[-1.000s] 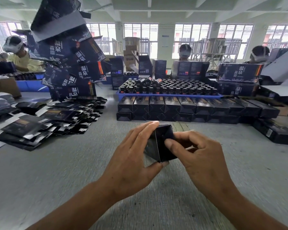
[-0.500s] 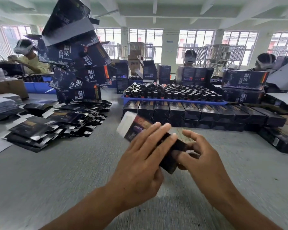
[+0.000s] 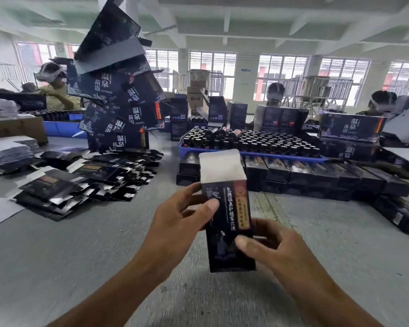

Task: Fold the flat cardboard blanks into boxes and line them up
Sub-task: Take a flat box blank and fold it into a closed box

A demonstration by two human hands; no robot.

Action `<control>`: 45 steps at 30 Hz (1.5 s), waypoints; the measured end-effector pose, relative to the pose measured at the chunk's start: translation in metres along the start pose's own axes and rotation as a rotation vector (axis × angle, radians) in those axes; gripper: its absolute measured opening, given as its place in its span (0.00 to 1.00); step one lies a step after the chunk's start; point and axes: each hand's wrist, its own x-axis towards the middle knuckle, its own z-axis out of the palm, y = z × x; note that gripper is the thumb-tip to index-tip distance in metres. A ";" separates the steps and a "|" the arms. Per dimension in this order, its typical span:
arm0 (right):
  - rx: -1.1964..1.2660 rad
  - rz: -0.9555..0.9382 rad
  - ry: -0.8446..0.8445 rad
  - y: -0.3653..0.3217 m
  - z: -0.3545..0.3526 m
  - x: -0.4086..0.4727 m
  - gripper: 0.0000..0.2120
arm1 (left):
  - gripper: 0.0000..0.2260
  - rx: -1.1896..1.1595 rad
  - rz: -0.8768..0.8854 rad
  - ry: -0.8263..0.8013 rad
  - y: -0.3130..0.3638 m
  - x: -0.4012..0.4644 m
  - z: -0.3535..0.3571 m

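Observation:
A small black box [image 3: 228,223] with gold and white print stands upright between my hands above the grey table [image 3: 57,267]. Its white top flap [image 3: 221,167] is open and points up. My left hand [image 3: 177,223] grips the box's upper left side, thumb on the front face. My right hand [image 3: 276,253] holds the lower right part, thumb pressed on the front. A row of folded black boxes [image 3: 293,175] lies lined up across the table behind. Flat black blanks [image 3: 80,182] are heaped at the left.
A blue tray of dark bottles [image 3: 250,143] sits behind the row. A tall leaning stack of large printed cartons [image 3: 118,105] rises at the back left. More black boxes [image 3: 401,213] lie at the right. Several people sit at the far side.
The box has swung from lying slanted between my hands to standing upright, front face toward me, its white flap now at the top. Both hands shifted their hold along it.

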 end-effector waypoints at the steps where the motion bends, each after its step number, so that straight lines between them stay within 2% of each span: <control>1: 0.026 -0.028 0.037 -0.001 -0.002 0.000 0.22 | 0.24 0.011 0.004 -0.001 -0.001 -0.001 0.001; 4: 0.147 -0.115 0.152 -0.005 -0.007 0.001 0.23 | 0.26 0.047 0.022 -0.048 -0.005 -0.007 0.005; 7: 0.216 -0.178 0.190 -0.005 -0.011 0.002 0.20 | 0.24 0.118 0.092 -0.085 -0.009 -0.012 0.010; 10: 0.224 -0.201 0.179 -0.005 -0.011 0.002 0.15 | 0.24 0.147 0.145 -0.088 -0.010 -0.013 0.012; 15: 0.215 -0.228 0.170 -0.002 -0.012 0.003 0.17 | 0.23 0.153 0.174 -0.071 -0.011 -0.014 0.012; 19: 0.165 -0.266 0.160 -0.005 -0.011 0.001 0.13 | 0.23 0.148 0.183 -0.093 -0.012 -0.014 0.012; 29: 0.130 -0.359 0.172 -0.007 -0.017 -0.002 0.18 | 0.19 0.148 0.190 -0.157 -0.011 -0.014 0.010; 34: 0.049 -0.378 0.154 -0.009 -0.017 -0.003 0.20 | 0.13 0.201 0.241 -0.074 -0.006 -0.013 0.007; 39: -0.007 -0.383 0.133 -0.012 -0.016 -0.005 0.21 | 0.12 0.245 0.288 -0.047 -0.004 -0.013 0.007; 45: -0.029 -0.375 0.108 -0.010 -0.018 -0.005 0.17 | 0.11 0.218 0.291 -0.084 -0.003 -0.013 0.007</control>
